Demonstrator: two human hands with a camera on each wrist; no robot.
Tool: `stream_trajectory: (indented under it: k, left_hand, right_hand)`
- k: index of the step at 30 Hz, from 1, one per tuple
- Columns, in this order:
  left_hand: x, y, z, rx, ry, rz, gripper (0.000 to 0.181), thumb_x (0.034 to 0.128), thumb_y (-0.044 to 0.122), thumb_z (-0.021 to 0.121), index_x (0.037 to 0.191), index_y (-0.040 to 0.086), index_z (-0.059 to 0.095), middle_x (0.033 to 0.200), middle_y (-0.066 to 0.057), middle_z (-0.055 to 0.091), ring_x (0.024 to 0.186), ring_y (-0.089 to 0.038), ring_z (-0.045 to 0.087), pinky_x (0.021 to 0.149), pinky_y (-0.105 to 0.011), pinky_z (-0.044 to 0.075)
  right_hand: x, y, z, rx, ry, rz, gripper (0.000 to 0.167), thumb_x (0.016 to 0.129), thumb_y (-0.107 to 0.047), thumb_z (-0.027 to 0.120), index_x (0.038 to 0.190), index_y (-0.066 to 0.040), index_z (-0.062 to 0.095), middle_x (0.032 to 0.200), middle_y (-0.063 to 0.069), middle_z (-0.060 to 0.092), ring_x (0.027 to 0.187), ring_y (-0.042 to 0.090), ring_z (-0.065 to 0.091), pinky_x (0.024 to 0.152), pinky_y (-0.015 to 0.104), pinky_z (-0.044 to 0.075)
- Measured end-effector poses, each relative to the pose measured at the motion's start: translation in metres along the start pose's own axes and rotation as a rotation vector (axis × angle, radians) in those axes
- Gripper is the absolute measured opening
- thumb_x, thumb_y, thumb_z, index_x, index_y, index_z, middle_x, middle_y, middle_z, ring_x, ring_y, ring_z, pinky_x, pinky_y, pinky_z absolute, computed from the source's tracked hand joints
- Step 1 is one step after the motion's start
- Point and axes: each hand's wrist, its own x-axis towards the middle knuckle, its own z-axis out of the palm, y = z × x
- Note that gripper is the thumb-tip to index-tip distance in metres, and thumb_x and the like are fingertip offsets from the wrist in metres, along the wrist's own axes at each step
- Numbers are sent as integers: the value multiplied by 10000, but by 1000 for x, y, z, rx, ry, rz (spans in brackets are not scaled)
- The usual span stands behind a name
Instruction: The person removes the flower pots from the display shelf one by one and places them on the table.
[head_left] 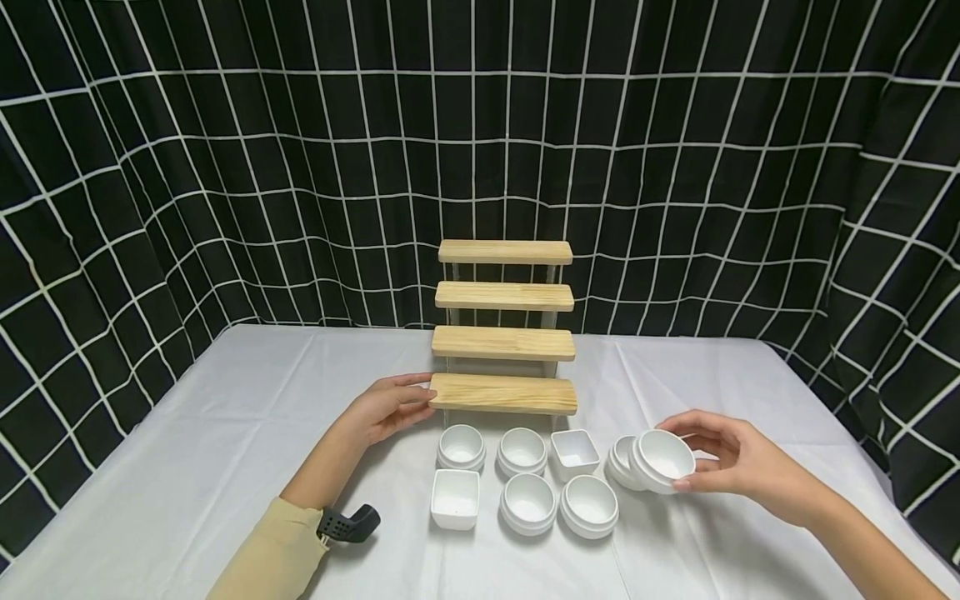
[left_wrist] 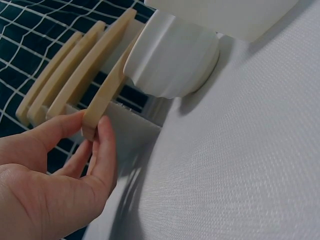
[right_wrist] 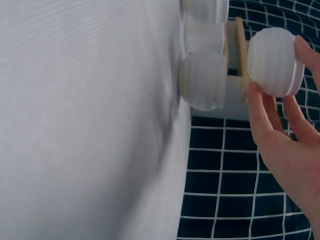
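At the left end of the lowest wooden step [head_left: 504,393] of a tiered display stand, my left hand [head_left: 390,408] pinches the board between thumb and fingers, as the left wrist view shows on the board's end [left_wrist: 102,102]. My right hand [head_left: 731,457] grips a round white bowl [head_left: 666,458] by its sides. That bowl is raised off the cloth and tilted, as the right wrist view also shows with the held bowl [right_wrist: 272,62]. Behind it, partly hidden, another round white bowl [head_left: 621,468] stands on the table.
Before the stand, several round white bowls [head_left: 528,504] and two square ones, a near bowl [head_left: 455,500] and a farther bowl [head_left: 574,454], stand in two rows. A white cloth [head_left: 247,417] covers the table. Behind hangs a black curtain [head_left: 337,167] with white grid lines.
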Motion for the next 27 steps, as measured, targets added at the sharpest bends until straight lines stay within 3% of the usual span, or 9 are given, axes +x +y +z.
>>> stream_trajectory:
  k: [27]
  left_hand:
    - [1, -1, -1, -9, -13, 7, 557, 1002, -89, 616, 1534, -98, 451, 1148, -191, 657, 844, -126, 722, 831, -212, 663]
  right_hand:
    - [-10, 23, -7, 39, -153, 38, 485, 891, 95, 753, 1348, -21, 641, 1266, -69, 702, 1095, 113, 686, 888, 259, 639]
